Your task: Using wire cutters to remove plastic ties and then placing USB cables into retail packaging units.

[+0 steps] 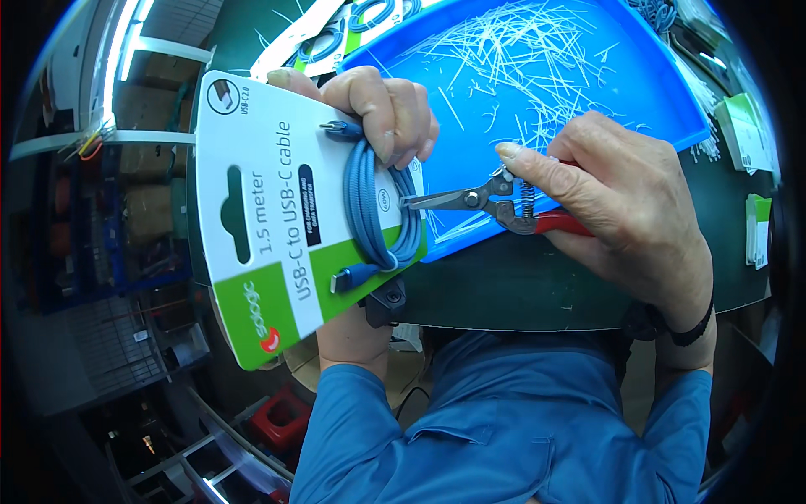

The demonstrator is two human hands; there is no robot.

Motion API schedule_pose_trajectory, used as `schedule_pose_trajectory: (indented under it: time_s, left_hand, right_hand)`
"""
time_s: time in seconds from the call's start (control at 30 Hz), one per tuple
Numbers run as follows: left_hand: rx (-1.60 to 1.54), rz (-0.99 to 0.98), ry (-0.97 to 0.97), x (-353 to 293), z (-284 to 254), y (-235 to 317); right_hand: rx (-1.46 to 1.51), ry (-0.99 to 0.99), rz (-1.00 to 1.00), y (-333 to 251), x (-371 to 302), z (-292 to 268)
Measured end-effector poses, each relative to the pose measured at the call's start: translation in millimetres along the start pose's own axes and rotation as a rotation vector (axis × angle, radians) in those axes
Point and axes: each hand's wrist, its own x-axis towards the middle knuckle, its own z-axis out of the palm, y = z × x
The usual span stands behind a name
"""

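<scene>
My left hand (pixel 378 109) grips the upper edge of a white and green hanging card (pixel 243 143), which is tilted and has a hook slot. A coiled blue braided charging cable (pixel 363 202) lies against the card's face, its two metal plugs showing. My right hand (pixel 625 202) is closed round the red handles of a pair of spring-loaded snips (pixel 472 199). Their narrow blades point left and reach the right side of the coil; whether they touch the cable I cannot tell. Some of my left fingers are hidden behind the card.
A blue tray (pixel 470 139) beyond my hands holds many thin white plastic strips (pixel 537 50). More carded cables (pixel 323 42) lie at the far left, and stacked green and white cards (pixel 758 231) at the right. The dark green table (pixel 520 290) ends near my body.
</scene>
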Motion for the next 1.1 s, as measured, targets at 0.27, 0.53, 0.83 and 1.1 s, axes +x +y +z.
schedule_pose_trajectory:
  time_s: [0.27, 0.53, 0.83, 1.1]
  left_hand:
    - [0.072, -0.035, -0.078, 3, 0, 1]
    - [0.152, -0.072, -0.048, 8, 9, -1]
    - [0.176, -0.092, 0.128, 11, 35, -11]
    - [0.247, 0.047, 0.371, 15, 53, -26]
  right_hand:
    - [-0.091, -0.033, -0.009, -8, 3, -5]
    - [-0.179, -0.066, -0.016, -11, 3, -12]
    - [-0.397, -0.136, -0.143, -25, 17, -37]
    - [-0.405, -0.206, -0.139, -43, 33, -58]
